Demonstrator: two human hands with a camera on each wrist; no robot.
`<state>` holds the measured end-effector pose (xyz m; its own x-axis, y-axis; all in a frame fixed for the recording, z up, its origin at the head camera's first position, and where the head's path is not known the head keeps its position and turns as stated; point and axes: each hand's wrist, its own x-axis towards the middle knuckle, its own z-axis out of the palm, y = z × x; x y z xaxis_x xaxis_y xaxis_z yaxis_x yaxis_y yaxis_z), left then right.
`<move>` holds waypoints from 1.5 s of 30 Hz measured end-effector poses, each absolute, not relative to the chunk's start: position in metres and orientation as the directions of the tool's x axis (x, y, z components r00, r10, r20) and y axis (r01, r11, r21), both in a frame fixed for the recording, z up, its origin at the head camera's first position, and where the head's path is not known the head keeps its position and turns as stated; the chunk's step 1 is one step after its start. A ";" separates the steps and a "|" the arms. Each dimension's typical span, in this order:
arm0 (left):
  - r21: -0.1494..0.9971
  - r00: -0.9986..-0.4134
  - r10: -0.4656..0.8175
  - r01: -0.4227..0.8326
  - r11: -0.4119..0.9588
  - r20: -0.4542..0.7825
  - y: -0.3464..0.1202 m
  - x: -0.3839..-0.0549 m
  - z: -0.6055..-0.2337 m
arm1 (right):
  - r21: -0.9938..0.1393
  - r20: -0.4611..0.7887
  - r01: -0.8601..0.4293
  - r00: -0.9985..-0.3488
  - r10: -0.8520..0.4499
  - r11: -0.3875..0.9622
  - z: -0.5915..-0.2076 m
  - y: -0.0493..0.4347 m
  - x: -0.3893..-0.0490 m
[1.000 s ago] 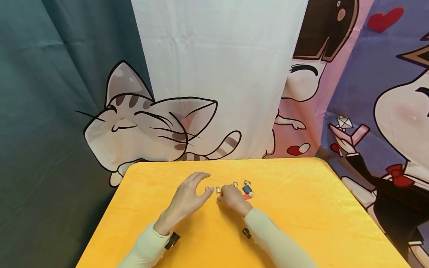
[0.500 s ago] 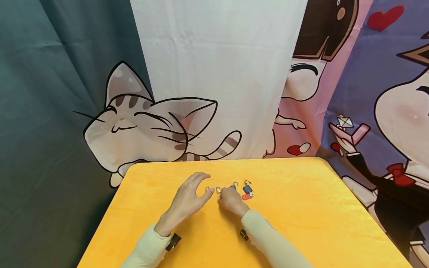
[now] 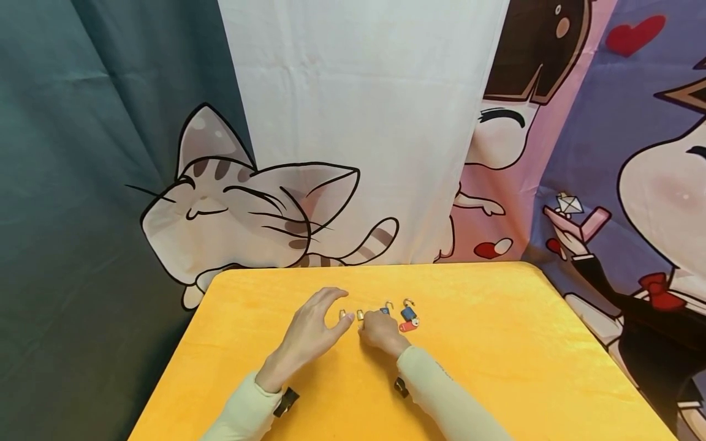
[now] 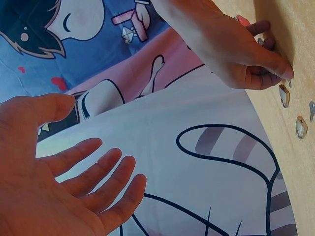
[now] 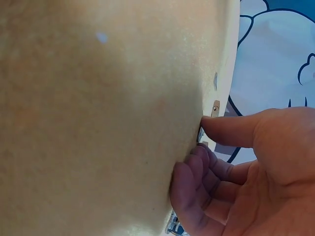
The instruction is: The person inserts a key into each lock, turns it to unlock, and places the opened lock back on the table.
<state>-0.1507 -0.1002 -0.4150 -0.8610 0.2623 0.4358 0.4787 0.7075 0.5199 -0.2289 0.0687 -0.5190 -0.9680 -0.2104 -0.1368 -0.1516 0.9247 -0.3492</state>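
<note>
My right hand (image 3: 380, 332) is low over the yellow table, thumb and fingertips pinching a small silver key (image 4: 290, 83), mostly hidden by them. Just beyond it lies a small brass padlock (image 3: 360, 315), its shackle down. Another brass padlock (image 3: 342, 314) is to the left, near my left thumb, with a loose key (image 4: 312, 110) beside it in the left wrist view. My left hand (image 3: 315, 323) hovers with its fingers spread, holding nothing. Right of my right hand is a blue padlock (image 3: 385, 310) with a raised shackle, partly covered by the hand.
Farther right lies a second blue padlock (image 3: 408, 313) with its shackle open, and a red key tag (image 3: 409, 326) on a ring touches its lower end. A printed cloth backdrop (image 3: 364, 135) hangs behind the table's (image 3: 485, 367) far edge.
My right hand has shifted slightly left and toward me, uncovering more of the nearer blue padlock and the red tag. The left hand stays about where it was.
</note>
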 end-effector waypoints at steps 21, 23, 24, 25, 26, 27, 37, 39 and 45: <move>0.554 -0.859 0.271 0.491 0.672 0.434 -0.101 -0.150 -0.418 | -0.448 -0.097 -0.228 -0.949 -0.300 0.865 -0.524 0.074 -0.230; 0.554 -0.859 0.270 0.491 0.673 0.434 -0.101 -0.150 -0.418 | -0.453 -0.076 -0.241 -0.949 -0.306 0.858 -0.522 0.075 -0.229; 0.554 -0.859 0.268 0.491 0.672 0.436 -0.102 -0.150 -0.418 | -0.456 -0.060 -0.249 -0.949 -0.309 0.854 -0.521 0.075 -0.228; 0.554 -0.859 0.266 0.490 0.673 0.437 -0.102 -0.150 -0.418 | -0.460 -0.050 -0.255 -0.949 -0.311 0.850 -0.519 0.075 -0.228; 0.555 -0.859 0.264 0.489 0.673 0.438 -0.102 -0.150 -0.418 | -0.466 -0.033 -0.264 -0.949 -0.314 0.845 -0.516 0.076 -0.227; 0.555 -0.859 0.261 0.489 0.673 0.441 -0.102 -0.150 -0.418 | -0.470 -0.016 -0.274 -0.948 -0.318 0.839 -0.514 0.076 -0.227; 0.552 -0.857 0.258 0.491 0.674 0.446 -0.103 -0.149 -0.416 | -0.476 0.051 -0.330 -0.935 -0.350 0.815 -0.490 0.082 -0.224; 0.552 -0.858 0.258 0.489 0.675 0.445 -0.104 -0.149 -0.415 | -0.469 0.061 -0.346 -0.931 -0.361 0.813 -0.487 0.085 -0.223; 0.551 -0.856 0.259 0.492 0.674 0.447 -0.106 -0.150 -0.415 | -0.529 0.059 -0.341 -0.928 -0.367 0.777 -0.474 0.093 -0.219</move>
